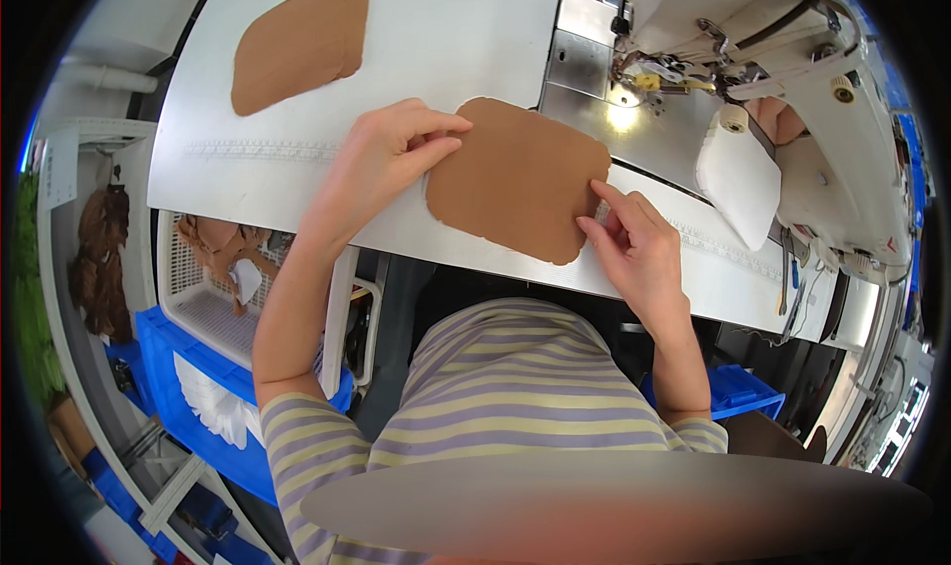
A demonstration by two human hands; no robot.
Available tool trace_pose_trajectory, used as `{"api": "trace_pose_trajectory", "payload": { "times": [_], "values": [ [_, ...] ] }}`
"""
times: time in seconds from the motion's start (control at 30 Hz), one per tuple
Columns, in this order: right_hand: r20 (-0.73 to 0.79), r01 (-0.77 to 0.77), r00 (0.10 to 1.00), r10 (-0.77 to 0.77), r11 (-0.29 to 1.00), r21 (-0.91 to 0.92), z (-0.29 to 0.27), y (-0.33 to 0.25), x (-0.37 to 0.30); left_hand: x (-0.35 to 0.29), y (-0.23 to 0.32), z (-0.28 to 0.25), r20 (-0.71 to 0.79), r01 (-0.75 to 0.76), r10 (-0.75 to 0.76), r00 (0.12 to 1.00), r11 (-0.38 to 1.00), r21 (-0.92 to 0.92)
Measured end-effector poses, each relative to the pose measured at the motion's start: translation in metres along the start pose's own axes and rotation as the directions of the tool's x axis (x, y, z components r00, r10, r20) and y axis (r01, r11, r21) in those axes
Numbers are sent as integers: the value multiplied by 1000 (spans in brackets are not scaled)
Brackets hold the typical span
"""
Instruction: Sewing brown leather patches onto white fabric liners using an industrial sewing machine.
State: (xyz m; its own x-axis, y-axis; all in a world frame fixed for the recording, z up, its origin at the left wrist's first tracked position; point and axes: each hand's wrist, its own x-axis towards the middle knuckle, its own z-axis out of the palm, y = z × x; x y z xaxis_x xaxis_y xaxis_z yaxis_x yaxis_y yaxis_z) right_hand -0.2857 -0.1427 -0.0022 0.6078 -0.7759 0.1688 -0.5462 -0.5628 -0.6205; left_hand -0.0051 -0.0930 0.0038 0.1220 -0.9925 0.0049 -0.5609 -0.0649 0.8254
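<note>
A brown fabric panel (pixel 520 179) with rounded corners is held by its two sides just above the front edge of the white table. My left hand (pixel 396 149) pinches its upper left edge between thumb and fingers. At its right edge, my right hand (pixel 634 233) grips it with thumb and fingertips. The sewing machine (pixel 753 60) stands to the right and beyond, its needle area lit over a metal plate (pixel 580 65). Farther left on the table lies a brown stack of similar panels (pixel 302 45).
A white piece (pixel 738 184) lies by the machine's base. Small tools (pixel 791 273) rest at the table's right end. Below the table on the left, a white basket (pixel 213 317) holds brown scraps, near a blue bin (pixel 168 367) with white pieces. A ruler strip (pixel 263 151) runs along the table.
</note>
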Motion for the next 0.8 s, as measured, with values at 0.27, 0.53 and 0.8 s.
{"api": "trace_pose_trajectory", "payload": {
  "times": [0.27,0.53,0.8],
  "values": [
    [0,-10,1000,10,1000,-15,2,0,-1,0,-1,0,46,79,-72,996,983,-163],
    [-8,2,1000,-2,1000,15,3,1,-1,-3,-2,2,40,96,-89,995,959,-267],
    [1,-3,1000,3,1000,3,-1,2,-2,-3,9,-1,166,146,-126,978,983,-115]
  ]
}}
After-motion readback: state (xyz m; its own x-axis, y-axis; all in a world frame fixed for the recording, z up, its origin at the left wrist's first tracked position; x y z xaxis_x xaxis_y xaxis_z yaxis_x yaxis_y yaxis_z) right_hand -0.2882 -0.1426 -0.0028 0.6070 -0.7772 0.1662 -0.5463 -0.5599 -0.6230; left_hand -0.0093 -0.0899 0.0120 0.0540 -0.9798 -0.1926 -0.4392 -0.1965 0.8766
